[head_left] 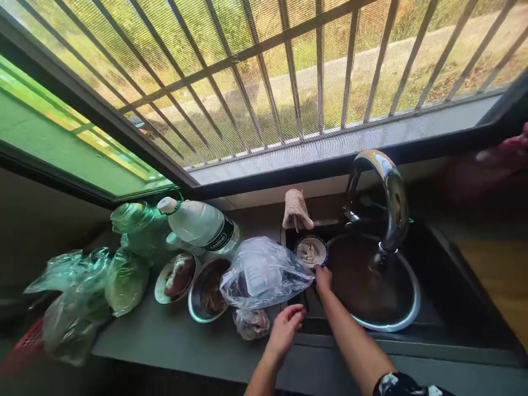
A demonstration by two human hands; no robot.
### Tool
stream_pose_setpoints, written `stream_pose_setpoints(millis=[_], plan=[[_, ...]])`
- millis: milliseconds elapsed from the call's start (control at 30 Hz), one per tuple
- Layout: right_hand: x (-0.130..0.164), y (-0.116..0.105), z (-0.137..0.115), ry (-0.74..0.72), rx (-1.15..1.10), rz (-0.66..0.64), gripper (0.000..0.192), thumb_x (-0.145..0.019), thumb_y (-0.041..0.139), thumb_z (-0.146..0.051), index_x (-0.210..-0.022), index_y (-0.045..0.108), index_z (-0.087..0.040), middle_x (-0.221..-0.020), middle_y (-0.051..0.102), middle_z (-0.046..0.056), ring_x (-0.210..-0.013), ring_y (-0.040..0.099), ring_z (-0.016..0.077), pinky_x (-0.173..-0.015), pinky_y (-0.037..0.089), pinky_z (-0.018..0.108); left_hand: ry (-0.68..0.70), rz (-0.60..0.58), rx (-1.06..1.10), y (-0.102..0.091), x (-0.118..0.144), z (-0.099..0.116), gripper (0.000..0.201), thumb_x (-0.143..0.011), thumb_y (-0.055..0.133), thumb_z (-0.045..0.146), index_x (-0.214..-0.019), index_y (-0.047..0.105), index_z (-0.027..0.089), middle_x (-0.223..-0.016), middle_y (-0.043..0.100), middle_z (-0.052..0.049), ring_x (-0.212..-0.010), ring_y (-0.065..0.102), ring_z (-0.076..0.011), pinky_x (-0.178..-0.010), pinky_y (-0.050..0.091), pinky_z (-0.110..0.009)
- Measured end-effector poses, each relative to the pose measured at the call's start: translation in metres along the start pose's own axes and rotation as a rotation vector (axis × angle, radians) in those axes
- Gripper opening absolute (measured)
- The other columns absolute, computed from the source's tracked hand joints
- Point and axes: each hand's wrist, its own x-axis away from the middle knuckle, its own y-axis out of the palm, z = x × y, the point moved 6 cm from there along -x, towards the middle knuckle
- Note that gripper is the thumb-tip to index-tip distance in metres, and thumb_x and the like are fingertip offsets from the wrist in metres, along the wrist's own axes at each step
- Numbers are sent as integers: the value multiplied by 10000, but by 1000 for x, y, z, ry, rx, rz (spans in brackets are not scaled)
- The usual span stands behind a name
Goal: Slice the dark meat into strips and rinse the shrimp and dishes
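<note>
Two hands: both enter from the bottom edge, centre of frame, above a dark counter (173,335).
Window: barred and meshed, fills the upper half of the frame; green frame panel at upper left.
Counter: dark grey, runs along the lower frame from left to right.
Sink: round steel basin (396,319) at centre right, set in the dark top; curved chrome tap (390,192) arches over it.
Green bags: crumpled plastic bags (82,291) at lower left, heaped on the counter.
Clear bag: plastic bag (264,272) at centre, lying over the counter edge next to the sink, a white container showing through it.
Bottles: two plastic bottles (198,223) lying on their sides, centre left, behind the bowls.
Bowls: two steel bowls (198,297) with dark reddish contents, side by side, left of the clear bag.
Cloth: beige rag (296,210) hanging behind the sink, upper centre.
Small dish: round dish (311,251) with pale contents, at the sink's left rim, just beyond the right hand.
Right hand (323,278): fingers curled, touching the right edge of the clear bag; whether they pinch it, cannot tell.
Left hand (284,327): fingers loosely bent, holding nothing, just below the clear bag and beside a small wrapped lump (251,323).
</note>
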Motion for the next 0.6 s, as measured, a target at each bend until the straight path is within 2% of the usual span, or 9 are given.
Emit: stream_pose_setpoints(millis=[33, 100, 200, 267, 367, 467, 600], plan=[[1, -9, -4, -8, 12, -14, 113, -586, 499, -219, -517, 417, -184, -390, 423, -54, -422, 487, 110, -403, 366, 196, 57, -49, -70, 13, -7, 2, 336, -694, 588, 377, -947, 631, 160, -974, 622, -102, -912, 571, -208, -787, 449, -315], [2, -26, -11, -27, 48, -56, 95, -575, 506, -224, -540, 432, -176, -425, 455, -57, -416, 481, 99, -413, 382, 195, 207, -77, -206, 40, -26, 11, 299, -746, 514, 323, -984, 628, 181, -1096, 584, -88, -1062, 498, -216, -932, 368, -348], [6, -52, -24, -66, 147, -109, 93, -567, 514, -243, -553, 463, -166, -452, 484, -57, -412, 475, 95, -417, 385, 197, 359, -16, -399, 79, -67, 26, 403, -781, 433, 250, -1164, 511, 151, -1265, 458, -102, -1201, 366, -204, -1035, 233, -348], [11, -69, -34, -99, 240, -122, 106, -575, 512, -257, -542, 475, -163, -436, 480, -54, -405, 470, 98, -406, 364, 196, 361, 33, -545, 99, -94, 32, 467, -785, 423, 236, -1233, 427, 108, -1326, 376, -132, -1255, 278, -216, -1055, 175, -356], [21, -90, -51, -165, 397, -129, 124, -585, 514, -261, -515, 492, -160, -408, 469, -50, -395, 456, 99, -403, 322, 194, 311, 98, -688, 114, -120, 30, 500, -802, 410, 278, -1249, 381, 54, -1375, 270, -173, -1300, 149, -243, -1068, 93, -378], [32, -100, -70, -257, 548, -136, 118, -588, 521, -235, -500, 524, -156, -422, 489, -36, -424, 452, 97, -437, 302, 197, 299, 89, -699, 125, -126, 20, 561, -811, 398, 306, -1286, 308, 21, -1398, 185, -194, -1312, 69, -243, -1069, 57, -376], [44, -99, -94, -372, 710, -136, 123, -608, 534, -220, -506, 552, -153, -473, 537, 5, -502, 480, 115, -501, 305, 210, 250, 35, -548, 137, -122, 9, 597, -820, 385, 299, -1329, 221, 35, -1421, 103, -171, -1314, 44, -214, -1069, 52, -336]])
